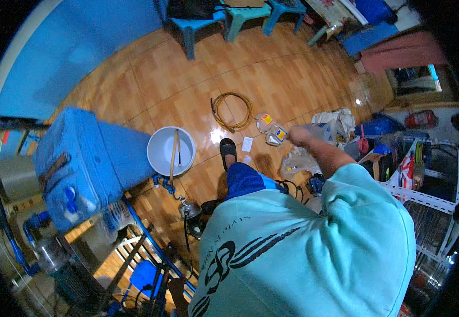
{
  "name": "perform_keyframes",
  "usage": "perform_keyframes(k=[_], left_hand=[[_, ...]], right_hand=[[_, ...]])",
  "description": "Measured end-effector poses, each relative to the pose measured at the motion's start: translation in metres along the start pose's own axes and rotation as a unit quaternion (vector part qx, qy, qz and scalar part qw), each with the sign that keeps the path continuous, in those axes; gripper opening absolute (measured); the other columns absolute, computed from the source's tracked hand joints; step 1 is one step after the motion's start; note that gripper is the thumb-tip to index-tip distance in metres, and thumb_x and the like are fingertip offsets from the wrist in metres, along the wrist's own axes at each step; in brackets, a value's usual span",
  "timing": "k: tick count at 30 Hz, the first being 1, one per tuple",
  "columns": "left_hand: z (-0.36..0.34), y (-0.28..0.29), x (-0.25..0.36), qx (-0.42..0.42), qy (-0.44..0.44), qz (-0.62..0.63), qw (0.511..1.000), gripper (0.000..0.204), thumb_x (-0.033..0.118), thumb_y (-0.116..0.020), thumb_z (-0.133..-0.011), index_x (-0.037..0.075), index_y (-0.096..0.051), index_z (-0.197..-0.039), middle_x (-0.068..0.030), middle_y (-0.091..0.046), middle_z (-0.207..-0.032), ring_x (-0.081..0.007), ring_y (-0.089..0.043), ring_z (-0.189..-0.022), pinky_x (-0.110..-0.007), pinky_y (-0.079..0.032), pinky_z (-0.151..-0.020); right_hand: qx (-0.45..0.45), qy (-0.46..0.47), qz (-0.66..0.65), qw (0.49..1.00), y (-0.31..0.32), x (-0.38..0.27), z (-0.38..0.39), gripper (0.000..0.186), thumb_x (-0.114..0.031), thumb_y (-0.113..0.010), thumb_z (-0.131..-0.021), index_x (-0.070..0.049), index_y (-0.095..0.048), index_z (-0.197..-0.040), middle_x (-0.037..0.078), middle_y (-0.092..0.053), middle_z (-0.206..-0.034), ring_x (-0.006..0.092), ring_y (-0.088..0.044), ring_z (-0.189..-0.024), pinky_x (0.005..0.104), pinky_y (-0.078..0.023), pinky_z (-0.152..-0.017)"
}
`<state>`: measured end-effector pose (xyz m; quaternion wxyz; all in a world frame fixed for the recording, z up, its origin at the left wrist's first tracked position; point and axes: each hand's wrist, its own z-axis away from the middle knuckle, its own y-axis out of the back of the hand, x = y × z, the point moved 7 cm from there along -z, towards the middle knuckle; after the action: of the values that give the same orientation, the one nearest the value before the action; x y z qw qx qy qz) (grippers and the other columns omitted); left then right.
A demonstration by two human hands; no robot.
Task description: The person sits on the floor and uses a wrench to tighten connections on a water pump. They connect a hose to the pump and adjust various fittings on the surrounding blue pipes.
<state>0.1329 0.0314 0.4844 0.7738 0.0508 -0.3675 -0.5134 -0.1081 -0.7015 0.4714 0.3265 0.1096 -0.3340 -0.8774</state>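
My right arm reaches forward over the floor. My right hand (299,135) is low, beside a clear plastic pack (276,136) with a blue and yellow label. The fingers are too small and blurred to show whether they grip it. A second clear pack (264,121) with an orange and yellow label lies just beyond. Clear plastic bags (298,162) lie near my wrist and forearm. My left hand does not show.
A coiled yellow-brown hose (232,112) lies ahead on the tiled floor (171,79). Left stand a white bucket (158,142) with a tube inside and a large blue container (81,158). A metal rack (425,195) with goods is on the right. Stools (197,24) line the far side.
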Motion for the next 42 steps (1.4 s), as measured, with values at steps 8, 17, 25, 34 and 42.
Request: perform_keyframes(k=[8, 17, 25, 34, 42], left_hand=[[-0.118, 0.011, 0.166, -0.103, -0.109, -0.127, 0.981, 0.029, 0.029, -0.072, -0.084, 0.002, -0.064, -0.09, -0.0079, -0.065, -0.077, -0.0173, -0.059, -0.07, -0.033, -0.048, -0.067], [-0.277, -0.029, 0.589, -0.101, -0.288, -0.264, 0.915, 0.02, 0.019, -0.067, -0.089, 0.0, -0.06, -0.087, -0.0046, -0.059, -0.075, -0.0123, -0.052, -0.072, -0.028, -0.046, -0.069], [-0.347, -0.087, 0.763, -0.268, -0.24, -0.345, 0.867, 0.012, 0.013, -0.07, -0.085, 0.003, -0.065, -0.09, -0.0031, -0.064, -0.081, -0.013, -0.057, -0.075, -0.029, -0.048, -0.072], [-0.297, 0.061, 1.18, 0.016, -0.513, -0.273, 0.814, 0.027, 0.035, -0.059, -0.094, 0.008, -0.062, -0.098, 0.0027, -0.055, -0.08, -0.0086, -0.046, -0.067, -0.026, -0.039, -0.058], [-0.46, -0.173, 1.088, -0.161, -0.443, -0.422, 0.774, 0.012, 0.013, -0.056, -0.088, 0.008, -0.06, -0.097, -0.002, -0.061, -0.082, -0.0139, -0.054, -0.065, -0.03, -0.043, -0.055]], right_hand=[[0.033, -0.033, -0.076, 0.996, -0.004, 0.221, -0.04, 0.018, -0.019, -0.073, -0.066, -0.006, -0.072, -0.079, 0.012, -0.068, -0.073, 0.0265, -0.067, -0.066, 0.0399, -0.052, -0.062], [0.107, -0.237, -0.385, 0.886, -0.039, 0.286, 0.117, 0.035, -0.032, -0.075, -0.068, -0.005, -0.067, -0.087, 0.022, -0.066, -0.088, 0.0374, -0.064, -0.08, 0.047, -0.051, -0.073], [0.32, -0.512, -0.368, 0.707, -0.167, 0.337, 0.343, 0.016, -0.017, -0.066, -0.073, -0.004, -0.059, -0.08, 0.02, -0.065, -0.086, 0.0378, -0.063, -0.083, 0.0433, -0.05, -0.073], [0.382, -0.692, -0.335, 0.513, -0.158, 0.421, 0.549, 0.067, -0.059, -0.05, -0.089, 0.004, -0.064, -0.105, 0.028, -0.064, -0.104, 0.0424, -0.06, -0.101, 0.0445, -0.045, -0.088], [0.434, -0.77, -0.286, 0.37, -0.181, 0.396, 0.534, 0.063, -0.058, -0.054, -0.088, 0.003, -0.062, -0.103, 0.029, -0.064, -0.097, 0.0445, -0.06, -0.098, 0.049, -0.045, -0.083]])
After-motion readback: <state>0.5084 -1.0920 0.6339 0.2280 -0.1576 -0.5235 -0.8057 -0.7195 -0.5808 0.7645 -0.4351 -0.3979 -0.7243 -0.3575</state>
